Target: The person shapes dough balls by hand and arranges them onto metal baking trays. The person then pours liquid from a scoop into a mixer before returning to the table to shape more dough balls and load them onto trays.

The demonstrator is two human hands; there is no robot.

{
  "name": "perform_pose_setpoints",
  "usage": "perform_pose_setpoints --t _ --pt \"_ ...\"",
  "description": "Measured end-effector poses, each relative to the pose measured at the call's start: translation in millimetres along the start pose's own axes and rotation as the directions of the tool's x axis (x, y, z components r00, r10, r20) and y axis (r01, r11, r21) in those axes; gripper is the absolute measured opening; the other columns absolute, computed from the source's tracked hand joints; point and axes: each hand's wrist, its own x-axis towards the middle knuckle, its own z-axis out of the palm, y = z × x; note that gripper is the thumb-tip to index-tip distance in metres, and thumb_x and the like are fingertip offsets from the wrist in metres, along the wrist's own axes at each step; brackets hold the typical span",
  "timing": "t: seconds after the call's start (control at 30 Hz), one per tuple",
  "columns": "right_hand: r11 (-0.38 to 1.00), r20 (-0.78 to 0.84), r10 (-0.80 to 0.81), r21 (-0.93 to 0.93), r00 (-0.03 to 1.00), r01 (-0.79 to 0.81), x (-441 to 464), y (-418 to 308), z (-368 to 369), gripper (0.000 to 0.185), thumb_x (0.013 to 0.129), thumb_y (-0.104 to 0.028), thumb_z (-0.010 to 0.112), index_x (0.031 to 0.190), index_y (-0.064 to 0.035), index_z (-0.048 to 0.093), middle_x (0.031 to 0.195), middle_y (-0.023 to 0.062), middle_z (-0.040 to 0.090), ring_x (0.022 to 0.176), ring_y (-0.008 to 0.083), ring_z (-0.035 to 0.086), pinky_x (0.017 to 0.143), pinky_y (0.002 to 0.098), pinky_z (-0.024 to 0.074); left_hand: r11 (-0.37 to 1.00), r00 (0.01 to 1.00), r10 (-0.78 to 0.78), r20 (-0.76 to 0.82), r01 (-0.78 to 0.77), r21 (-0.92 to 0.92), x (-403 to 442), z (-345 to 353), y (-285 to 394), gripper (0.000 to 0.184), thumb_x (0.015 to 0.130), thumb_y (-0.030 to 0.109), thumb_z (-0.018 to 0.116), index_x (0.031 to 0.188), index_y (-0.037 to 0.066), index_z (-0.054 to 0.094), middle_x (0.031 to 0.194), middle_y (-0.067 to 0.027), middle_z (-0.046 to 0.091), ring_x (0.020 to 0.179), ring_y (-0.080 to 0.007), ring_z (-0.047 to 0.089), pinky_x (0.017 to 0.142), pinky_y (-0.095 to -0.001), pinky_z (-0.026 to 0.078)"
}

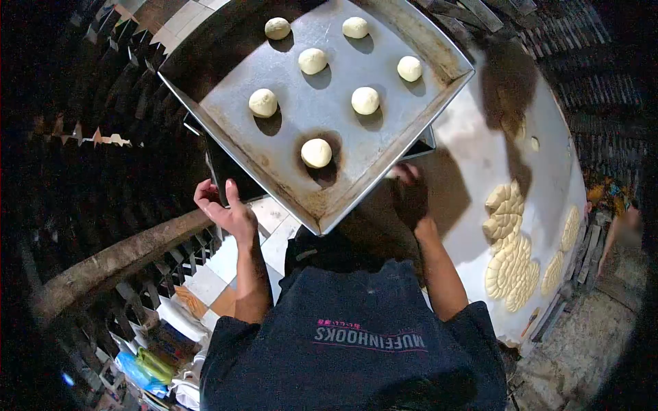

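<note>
A square metal baking tray (226, 133) is in front of me at chest height, with several round dough balls (316, 153) spaced over its bottom. Under it, the edge of another tray (425, 145) sticks out on the right, and a dark rim (214, 168) shows on the left. My left hand (233, 211) is at that dark rim, its thumb and fingers on either side of it. Below the right edge of the upper tray, my right hand (411, 192) is in shadow. Its fingers are blurred and partly covered, so its grip cannot be made out.
To the right stands a pale, floured work table (456, 233) with a cluster of cut dough pieces (507, 260) and flatter scored dough rounds (570, 229). A wooden beam (130, 257) runs along the left, above stacked slats. Plastic bags (147, 370) lie at lower left.
</note>
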Motion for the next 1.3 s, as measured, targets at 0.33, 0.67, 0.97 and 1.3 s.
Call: perform_pose_setpoints --t 0.33,0.67,0.97,1.3 --pt "-0.394 0.655 0.36 0.752 0.664 -0.528 40 -55 -120 0.055 0.075 -0.003 0.059 0.128 0.0021 0.045 0.113 0.0176 0.057 0.093 0.0274 0.061 0.072 0.039 0.0568 0.953 0.982 0.17 0.082 -0.185 0.24 2 4 -7 0.019 0.088 0.003 0.056 0.105 0.002 0.045 0.098 -0.0066 0.043 0.092 -0.0183 0.042 0.086 -0.0313 0.036" --pt "0.442 0.553 0.164 0.699 0.817 -0.562 204 -135 -97 0.056 0.079 0.01 0.066 0.128 -0.002 0.044 0.1 0.0074 0.061 0.093 0.0161 0.064 0.086 0.0295 0.052 0.977 0.996 0.047 0.081 -0.062 0.206 5 2 -2 0.018 0.083 0.0 0.051 0.098 0.001 0.041 0.097 -0.0095 0.038 0.093 -0.0224 0.039 0.091 -0.0337 0.034" --pt "0.916 0.21 -0.118 0.399 0.971 0.025 388 -76 46 0.04 0.073 -0.014 0.077 0.107 -0.0065 0.06 0.099 0.009 0.067 0.089 0.0198 0.064 0.079 0.0339 0.0509 0.968 0.984 0.179 0.0 -0.176 0.18 8 9 -9 0.012 0.085 0.008 0.051 0.093 0.004 0.043 0.093 -0.0096 0.038 0.088 -0.0231 0.04 0.082 -0.035 0.035" --pt "0.998 0.52 -0.063 0.047 0.852 0.045 435 -60 76 0.08 0.057 -0.004 0.075 0.131 -0.0011 0.045 0.12 0.0189 0.06 0.115 0.0302 0.056 0.099 0.0349 0.0446 0.976 0.989 0.148 0.0 -0.146 0.16 4 6 -14 0.012 0.085 0.01 0.051 0.092 0.004 0.043 0.093 -0.0101 0.039 0.088 -0.023 0.039 0.083 -0.0349 0.034"
